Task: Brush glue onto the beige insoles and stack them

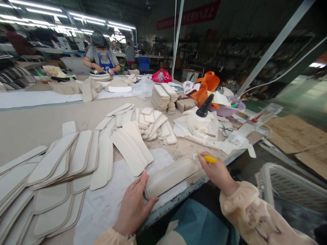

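Observation:
Fingers spread, my left hand (135, 202) rests against the near end of a long beige padded piece (171, 177) with rounded corners. My right hand (214, 170) is closed around a brush with a yellow handle (209, 159). Its pale bristles are by the far end of that piece, at the table's front edge. Just beyond the left hand, several flat off-white panels (131, 146) lie fanned out. A white pot with a black cone-shaped top (205, 107) stands on a crumpled sheet behind the brush.
Overlapping beige-edged panels (58, 160) cover the table's left. Neat stacks of pieces (163, 97) stand at the back, near an orange bag (208, 85) and a purple basin (230, 108). A plastic basket (293, 180) sits at lower right. Across the table, a co-worker (102, 58) handles pieces.

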Available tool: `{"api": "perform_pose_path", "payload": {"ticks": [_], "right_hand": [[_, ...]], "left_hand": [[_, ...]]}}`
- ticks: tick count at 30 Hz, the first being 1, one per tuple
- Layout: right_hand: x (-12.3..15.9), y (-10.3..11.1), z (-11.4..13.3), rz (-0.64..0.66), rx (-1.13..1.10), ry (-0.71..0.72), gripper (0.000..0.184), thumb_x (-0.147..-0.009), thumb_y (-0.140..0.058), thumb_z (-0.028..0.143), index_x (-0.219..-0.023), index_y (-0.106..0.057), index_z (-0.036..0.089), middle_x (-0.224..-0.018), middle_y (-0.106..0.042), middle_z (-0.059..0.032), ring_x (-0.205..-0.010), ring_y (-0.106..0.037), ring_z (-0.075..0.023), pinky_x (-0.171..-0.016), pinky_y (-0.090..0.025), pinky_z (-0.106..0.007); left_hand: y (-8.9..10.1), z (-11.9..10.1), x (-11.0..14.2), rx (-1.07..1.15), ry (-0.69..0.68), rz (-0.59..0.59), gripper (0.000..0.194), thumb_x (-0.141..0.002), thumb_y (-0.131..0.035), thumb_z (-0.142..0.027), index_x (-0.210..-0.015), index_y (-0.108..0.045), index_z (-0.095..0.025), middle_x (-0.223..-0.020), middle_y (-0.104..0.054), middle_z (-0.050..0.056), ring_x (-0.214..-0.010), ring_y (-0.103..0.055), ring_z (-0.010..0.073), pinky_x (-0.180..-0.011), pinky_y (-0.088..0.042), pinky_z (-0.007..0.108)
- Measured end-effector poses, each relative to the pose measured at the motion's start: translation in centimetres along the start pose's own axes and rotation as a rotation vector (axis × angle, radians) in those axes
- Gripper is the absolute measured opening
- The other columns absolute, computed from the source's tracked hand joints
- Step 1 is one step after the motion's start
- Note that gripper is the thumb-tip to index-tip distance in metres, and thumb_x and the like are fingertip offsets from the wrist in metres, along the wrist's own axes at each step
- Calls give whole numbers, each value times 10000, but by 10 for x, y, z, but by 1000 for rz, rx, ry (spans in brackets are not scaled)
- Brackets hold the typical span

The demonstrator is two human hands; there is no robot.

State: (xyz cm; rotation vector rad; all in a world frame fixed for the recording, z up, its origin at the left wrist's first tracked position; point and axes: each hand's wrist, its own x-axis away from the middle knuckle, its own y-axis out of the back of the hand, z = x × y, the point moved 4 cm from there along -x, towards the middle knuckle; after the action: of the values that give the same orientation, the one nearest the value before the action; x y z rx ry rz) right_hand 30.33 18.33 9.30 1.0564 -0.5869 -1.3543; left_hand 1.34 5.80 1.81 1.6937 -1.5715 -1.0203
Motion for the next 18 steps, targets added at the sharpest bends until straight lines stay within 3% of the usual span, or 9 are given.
{"api": "perform_pose_path", "payload": {"ticks": [3, 7, 12, 14, 18], "right_hand": [[17, -7, 24, -12, 202, 183, 258, -959, -403, 343, -960, -606, 184, -772, -694, -65, -697, -660, -200, -625, -417, -271], [49, -38, 70, 134, 366, 317, 228, -950, -420, 234, -805, -587, 179, -658, -646, -60, -618, -623, -193, -564, -371, -267], [76, -58, 133, 280, 129, 386, 166, -920, -449, 224, -825, -579, 185, -717, -653, -56, -674, -621, -195, -599, -393, -270], [74, -58, 145, 339, -128, 307, 194, -933, -434, 272, -829, -577, 191, -711, -648, -33, -674, -619, -170, -615, -409, -250], [57, -63, 131, 380, -733, -120, 299, -949, -367, 376, -793, -551, 199, -522, -509, 46, -486, -511, -113, -526, -405, -210]], "left_hand": [[-1, 0, 0, -16, -13, -8, 904, -759, -663, -389, -1487, -154, -221, -1335, -573, 107, -1220, -528, 285, -993, -434, 437], [-1, 0, 1, -24, -12, -13, 941, -753, -675, -405, -1492, -123, -222, -1345, -566, 110, -1212, -535, 286, -991, -437, 441], [-4, 4, 0, 14, -38, -25, 969, -772, -661, -379, -1501, -41, -230, -1294, -603, 106, -1189, -557, 271, -976, -454, 435], [-4, 5, 0, 28, -40, -32, 942, -791, -635, -336, -1502, -25, -232, -1282, -611, 106, -1179, -567, 264, -968, -461, 432], [-1, 0, 1, 40, -33, -14, 1047, -718, -717, -386, -1499, -42, -213, -1301, -597, 126, -1188, -559, 288, -976, -455, 453]]}}
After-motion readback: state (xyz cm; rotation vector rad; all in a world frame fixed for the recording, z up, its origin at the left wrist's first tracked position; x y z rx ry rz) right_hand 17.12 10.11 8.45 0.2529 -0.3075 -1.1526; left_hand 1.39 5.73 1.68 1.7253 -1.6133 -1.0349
